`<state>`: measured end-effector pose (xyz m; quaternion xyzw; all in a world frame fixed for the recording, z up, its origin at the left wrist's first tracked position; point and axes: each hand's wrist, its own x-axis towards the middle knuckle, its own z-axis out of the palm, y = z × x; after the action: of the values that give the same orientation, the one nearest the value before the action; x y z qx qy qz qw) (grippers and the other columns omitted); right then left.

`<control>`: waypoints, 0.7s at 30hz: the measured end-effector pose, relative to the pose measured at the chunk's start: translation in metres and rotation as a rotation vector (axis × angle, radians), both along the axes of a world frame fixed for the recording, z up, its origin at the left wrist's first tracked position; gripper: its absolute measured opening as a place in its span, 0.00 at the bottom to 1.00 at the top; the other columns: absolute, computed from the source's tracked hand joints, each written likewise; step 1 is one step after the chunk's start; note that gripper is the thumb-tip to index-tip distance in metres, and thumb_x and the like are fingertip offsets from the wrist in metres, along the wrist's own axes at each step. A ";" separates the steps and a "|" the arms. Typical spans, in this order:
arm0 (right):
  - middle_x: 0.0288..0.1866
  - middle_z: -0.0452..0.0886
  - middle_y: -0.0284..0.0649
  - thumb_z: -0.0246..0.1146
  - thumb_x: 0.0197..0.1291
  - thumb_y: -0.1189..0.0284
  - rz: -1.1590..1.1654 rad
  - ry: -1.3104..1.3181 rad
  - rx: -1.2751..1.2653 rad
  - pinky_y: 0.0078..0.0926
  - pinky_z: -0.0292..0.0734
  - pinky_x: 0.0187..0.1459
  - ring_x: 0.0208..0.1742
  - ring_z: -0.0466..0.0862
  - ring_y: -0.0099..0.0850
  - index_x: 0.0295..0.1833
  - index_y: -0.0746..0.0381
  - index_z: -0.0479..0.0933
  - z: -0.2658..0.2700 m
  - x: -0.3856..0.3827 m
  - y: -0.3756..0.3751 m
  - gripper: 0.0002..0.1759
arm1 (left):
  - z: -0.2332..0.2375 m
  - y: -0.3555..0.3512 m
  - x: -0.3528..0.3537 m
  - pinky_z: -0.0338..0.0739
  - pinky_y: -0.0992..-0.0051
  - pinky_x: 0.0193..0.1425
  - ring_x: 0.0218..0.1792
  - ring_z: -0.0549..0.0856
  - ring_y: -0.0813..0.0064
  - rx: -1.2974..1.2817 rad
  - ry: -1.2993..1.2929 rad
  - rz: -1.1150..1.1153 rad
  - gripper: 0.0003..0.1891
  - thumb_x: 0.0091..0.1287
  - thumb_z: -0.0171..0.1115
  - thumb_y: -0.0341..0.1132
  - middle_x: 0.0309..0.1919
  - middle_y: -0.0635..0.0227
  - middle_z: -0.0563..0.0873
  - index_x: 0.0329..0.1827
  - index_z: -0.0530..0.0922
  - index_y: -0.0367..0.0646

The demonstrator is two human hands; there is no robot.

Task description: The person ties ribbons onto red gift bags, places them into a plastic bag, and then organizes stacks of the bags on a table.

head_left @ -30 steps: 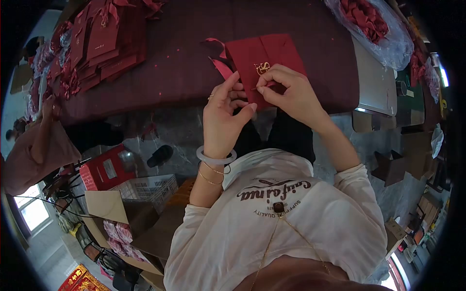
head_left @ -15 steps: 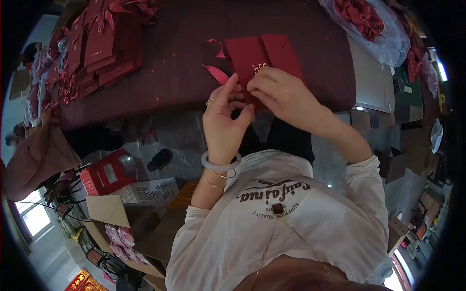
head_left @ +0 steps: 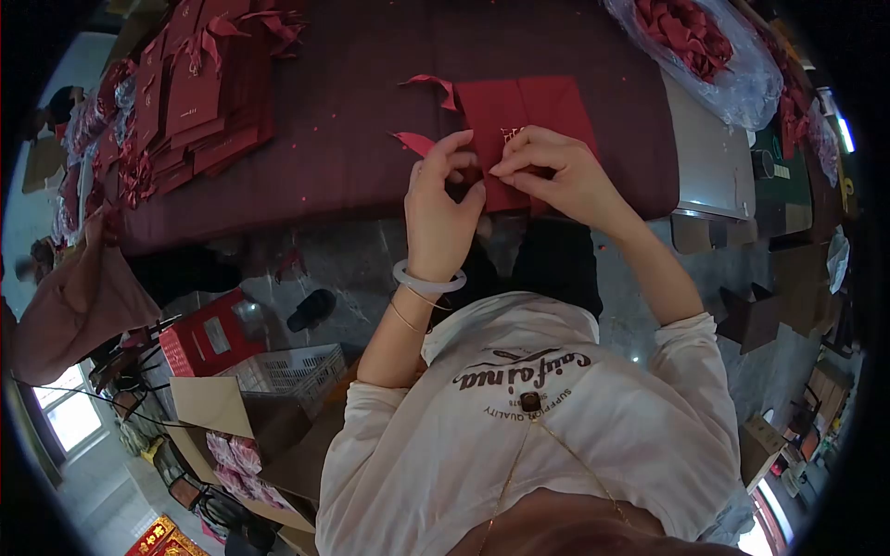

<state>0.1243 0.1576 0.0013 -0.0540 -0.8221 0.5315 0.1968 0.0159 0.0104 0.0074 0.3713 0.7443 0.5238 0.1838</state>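
Note:
A flat red envelope (head_left: 547, 100) with gold lettering lies at the front edge of the cloth-covered table. My left hand (head_left: 443, 199) is curled at its left edge, fingers and thumb bent around that side. Over the lettering, my right hand (head_left: 561, 171) pinches thumb and forefinger together close to the left fingertips; what is between them is too small to make out. One red ribbon end (head_left: 434, 85) sticks out at the envelope's upper left. Another ribbon tail (head_left: 412, 142) shows just beyond my left fingers, its inner part hidden behind them.
Stacked red envelopes (head_left: 199, 102) with ribbons lie at the left of the dark red tablecloth (head_left: 362, 120). A plastic bag (head_left: 742, 83) of red ribbon pieces sits at the far right. Below are a white crate (head_left: 292, 366) and an open cardboard box (head_left: 209, 403). A person's sleeve (head_left: 88, 310) shows at left.
The envelope and both hands have shifted slightly right in view. The right hand's fingers have drawn off the lettering to a pinch at the left edge; the upper ribbon end now lies more stretched out.

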 end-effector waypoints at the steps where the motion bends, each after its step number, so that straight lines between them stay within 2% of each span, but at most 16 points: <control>1: 0.35 0.78 0.36 0.64 0.51 0.77 -0.007 0.004 0.020 0.23 0.73 0.40 0.37 0.79 0.27 0.41 0.61 0.81 -0.002 0.000 -0.001 0.10 | 0.001 0.000 -0.001 0.71 0.73 0.47 0.37 0.75 0.72 -0.003 0.004 -0.004 0.27 0.47 0.61 0.20 0.34 0.67 0.82 0.55 0.73 0.43; 3: 0.35 0.78 0.35 0.65 0.51 0.77 -0.020 0.011 0.038 0.23 0.73 0.38 0.36 0.78 0.25 0.43 0.59 0.81 0.000 0.000 -0.003 0.12 | 0.004 0.002 -0.003 0.71 0.70 0.45 0.37 0.76 0.67 -0.058 0.137 -0.059 0.26 0.48 0.60 0.19 0.31 0.64 0.80 0.54 0.72 0.42; 4: 0.34 0.78 0.35 0.65 0.50 0.77 -0.001 -0.075 -0.038 0.21 0.72 0.37 0.34 0.77 0.24 0.46 0.58 0.79 0.005 0.000 -0.002 0.15 | 0.006 0.003 -0.006 0.71 0.70 0.45 0.37 0.76 0.67 -0.059 0.140 -0.064 0.26 0.48 0.60 0.19 0.31 0.64 0.80 0.54 0.72 0.42; 5: 0.34 0.77 0.34 0.65 0.49 0.76 0.020 -0.164 -0.113 0.20 0.71 0.35 0.33 0.75 0.22 0.49 0.57 0.78 0.010 0.000 -0.001 0.18 | 0.008 0.004 -0.008 0.72 0.71 0.44 0.36 0.77 0.66 -0.069 0.259 -0.106 0.24 0.48 0.59 0.18 0.31 0.63 0.79 0.52 0.72 0.40; 6: 0.34 0.77 0.34 0.65 0.49 0.76 0.017 -0.167 -0.113 0.20 0.71 0.35 0.33 0.75 0.22 0.49 0.57 0.78 0.014 0.001 0.001 0.18 | 0.011 0.005 -0.011 0.72 0.72 0.42 0.35 0.78 0.65 -0.079 0.377 -0.148 0.22 0.49 0.58 0.17 0.30 0.62 0.78 0.50 0.72 0.38; 7: 0.33 0.77 0.33 0.65 0.49 0.76 0.080 -0.226 -0.126 0.18 0.70 0.34 0.32 0.74 0.21 0.51 0.57 0.77 0.017 0.002 0.003 0.20 | 0.016 0.005 -0.014 0.72 0.72 0.42 0.35 0.78 0.65 -0.079 0.373 -0.151 0.22 0.49 0.58 0.17 0.30 0.62 0.78 0.50 0.72 0.38; 9: 0.33 0.76 0.33 0.65 0.49 0.76 0.140 -0.287 -0.140 0.17 0.68 0.33 0.31 0.73 0.20 0.53 0.56 0.75 0.017 0.004 0.007 0.21 | 0.031 0.007 -0.020 0.72 0.67 0.40 0.35 0.78 0.61 -0.178 0.517 -0.307 0.17 0.49 0.57 0.17 0.28 0.62 0.79 0.44 0.72 0.37; 10: 0.33 0.76 0.32 0.65 0.49 0.76 0.159 -0.259 -0.205 0.16 0.68 0.34 0.32 0.73 0.19 0.51 0.57 0.75 0.015 0.004 0.009 0.20 | 0.036 0.009 -0.025 0.71 0.65 0.41 0.36 0.78 0.59 -0.209 0.417 -0.360 0.15 0.49 0.58 0.18 0.26 0.62 0.80 0.41 0.72 0.37; 12: 0.33 0.76 0.31 0.64 0.50 0.76 0.174 -0.225 -0.262 0.15 0.67 0.34 0.33 0.73 0.19 0.50 0.58 0.74 0.012 0.005 0.011 0.19 | 0.040 0.004 -0.040 0.70 0.62 0.41 0.34 0.78 0.58 -0.244 0.478 -0.353 0.16 0.47 0.59 0.18 0.23 0.62 0.79 0.40 0.70 0.37; 13: 0.34 0.76 0.31 0.64 0.50 0.76 0.188 -0.200 -0.301 0.16 0.68 0.36 0.35 0.73 0.19 0.48 0.59 0.74 0.010 0.005 0.010 0.17 | 0.045 -0.004 -0.047 0.71 0.63 0.41 0.35 0.78 0.58 -0.275 0.306 -0.335 0.14 0.47 0.59 0.18 0.23 0.61 0.80 0.38 0.71 0.37; 15: 0.35 0.75 0.31 0.64 0.50 0.76 0.200 -0.169 -0.349 0.17 0.68 0.39 0.37 0.73 0.19 0.46 0.60 0.74 0.010 0.006 0.009 0.15 | 0.055 -0.027 -0.061 0.72 0.67 0.39 0.34 0.79 0.61 -0.377 0.317 -0.328 0.13 0.48 0.61 0.19 0.24 0.62 0.81 0.37 0.71 0.37; 16: 0.36 0.75 0.31 0.64 0.50 0.76 0.218 -0.181 -0.343 0.18 0.69 0.41 0.38 0.73 0.20 0.46 0.61 0.73 0.012 0.006 0.011 0.15 | 0.058 -0.040 -0.066 0.73 0.71 0.35 0.31 0.80 0.64 -0.447 0.221 -0.276 0.12 0.50 0.62 0.20 0.25 0.64 0.81 0.37 0.73 0.37; 19: 0.37 0.74 0.31 0.64 0.51 0.76 0.255 -0.185 -0.377 0.19 0.69 0.44 0.41 0.73 0.20 0.45 0.61 0.73 0.011 0.006 0.012 0.14 | 0.035 -0.080 -0.087 0.73 0.74 0.32 0.30 0.80 0.66 -0.486 0.093 -0.186 0.09 0.54 0.61 0.21 0.26 0.65 0.81 0.39 0.76 0.38; 20: 0.38 0.74 0.31 0.64 0.51 0.76 0.273 -0.183 -0.408 0.20 0.70 0.45 0.41 0.73 0.21 0.44 0.61 0.73 0.010 0.006 0.013 0.13 | 0.023 -0.088 -0.088 0.72 0.76 0.33 0.29 0.79 0.69 -0.370 0.014 -0.142 0.07 0.58 0.60 0.23 0.27 0.64 0.81 0.39 0.79 0.40; 21: 0.38 0.74 0.31 0.64 0.51 0.76 0.275 -0.180 -0.411 0.20 0.70 0.45 0.41 0.73 0.21 0.44 0.61 0.73 0.011 0.006 0.014 0.13 | 0.026 -0.087 -0.086 0.72 0.76 0.33 0.29 0.79 0.69 -0.374 0.017 -0.140 0.07 0.58 0.60 0.23 0.27 0.64 0.81 0.39 0.79 0.40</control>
<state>0.1306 0.1713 0.0123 -0.0274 -0.7107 0.7021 0.0336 -0.0700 -0.0767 0.0334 0.3856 0.8026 0.3592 0.2794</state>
